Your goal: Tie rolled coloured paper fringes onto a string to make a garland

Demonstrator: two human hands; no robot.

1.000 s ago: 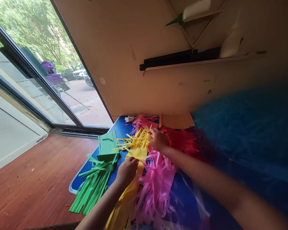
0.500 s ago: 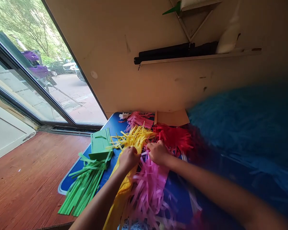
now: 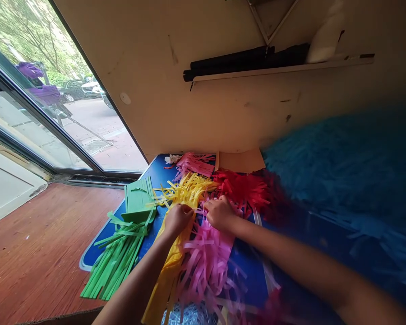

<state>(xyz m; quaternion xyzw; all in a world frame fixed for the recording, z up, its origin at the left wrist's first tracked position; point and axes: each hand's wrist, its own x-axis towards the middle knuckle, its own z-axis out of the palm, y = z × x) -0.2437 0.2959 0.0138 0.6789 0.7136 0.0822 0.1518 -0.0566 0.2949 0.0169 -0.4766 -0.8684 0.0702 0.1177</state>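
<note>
My left hand [image 3: 177,217] is closed on the yellow paper fringe [image 3: 184,192], at the spot where its strips meet on the blue table [image 3: 154,174]. My right hand [image 3: 219,213] is closed close beside it, fingers pinching the top of the pink paper fringe [image 3: 208,259]. The two hands nearly touch. Yellow strips fan out beyond the hands and a long yellow band [image 3: 162,284] runs back toward me. The pink strips spread toward me beneath my right forearm.
A green fringe [image 3: 122,250] hangs over the table's left edge. Red fringe [image 3: 245,189], a second pink bundle [image 3: 194,163] and a cardboard sheet [image 3: 240,160] lie at the back. A blue fringe mass [image 3: 352,171] fills the right. A wall shelf [image 3: 284,67] carries a black roll.
My right hand drew back from the far yellow strips to the top of the pink fringe. My left hand slid forward along the yellow band until the hands met.
</note>
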